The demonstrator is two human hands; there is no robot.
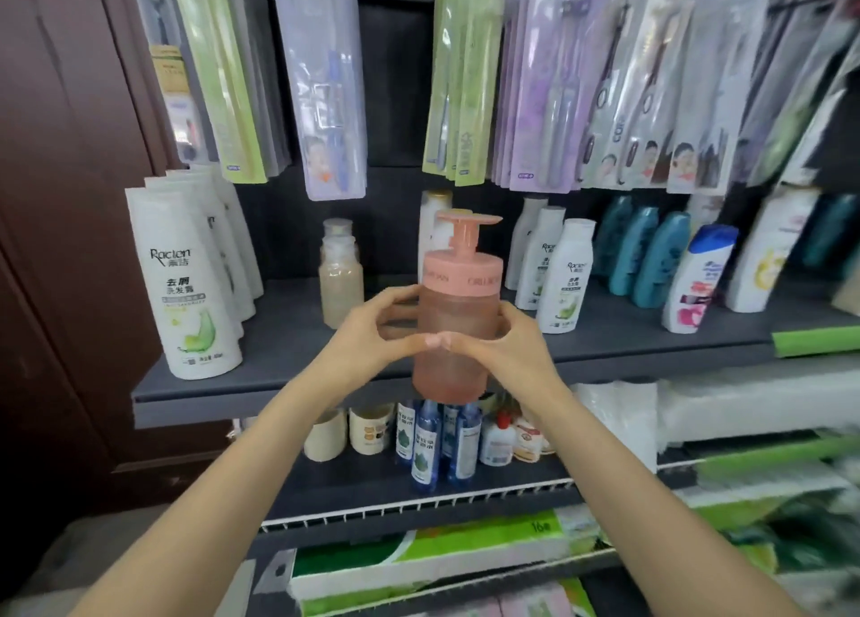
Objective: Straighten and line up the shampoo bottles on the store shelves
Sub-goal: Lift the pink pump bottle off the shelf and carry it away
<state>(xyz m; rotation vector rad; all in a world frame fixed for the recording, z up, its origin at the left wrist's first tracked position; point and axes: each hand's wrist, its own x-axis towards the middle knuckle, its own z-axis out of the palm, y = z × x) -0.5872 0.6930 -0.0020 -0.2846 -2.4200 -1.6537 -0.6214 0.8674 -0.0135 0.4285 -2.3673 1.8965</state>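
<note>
Shelving: dark grey store shelf runs across the middle of the frame, brown wood panel down the left edge.
Pink pump bottle: dead centre, upright, held up in front of the shelf edge rather than standing on it. Frosted pink body, pink collar with lettering too blurry to read properly.
Left hand: fingers curled round the bottle's left side, thumb across the front.
Right hand: wrapped round the right side, thumb tip meeting the left thumb at the front.
Readable labels: big white bottle at left says "Raclen" with Chinese text and a green splash; more of the same stacked behind it. Smaller white Raclen bottles sit just right of the pink one.
Other shelf stuff: clear beige bottle behind the left hand, teal bottles, blue-capped white bottle on the right.
Above: hanging toothbrush packs, purple and green.
Below: blue spray bottles on the lower shelf, partly hidden by the forearms.
</note>
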